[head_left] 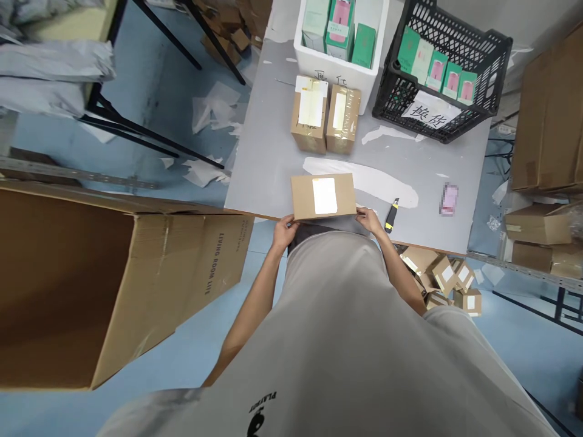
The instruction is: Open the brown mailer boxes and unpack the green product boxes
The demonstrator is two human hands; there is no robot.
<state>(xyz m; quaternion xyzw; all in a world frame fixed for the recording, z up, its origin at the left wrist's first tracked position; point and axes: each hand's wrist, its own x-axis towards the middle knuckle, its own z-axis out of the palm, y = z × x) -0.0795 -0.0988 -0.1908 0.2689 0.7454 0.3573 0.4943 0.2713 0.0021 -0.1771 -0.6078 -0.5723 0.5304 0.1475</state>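
Observation:
A small brown cardboard box (303, 197) with a blank-looking white label lies at the near edge of the grey table, in front of my body. My left hand (285, 230) grips its lower left corner with bent fingers. At the opposite end, my right hand (368, 220) holds the lower right corner; its fingertips are partly hidden against the cardboard. A black and yellow utility knife (392, 215) lies on the table just right of my right hand. Two taped cardboard boxes (344, 118) stand farther back, side by side.
Green cartons fill part of a white bin (334, 70) and a black crate (387, 106) at the back. A pixelated pink item (449, 199) lies at right. A large open carton (182, 261) stands left of the table; several small boxes (441, 273) are piled below its right side.

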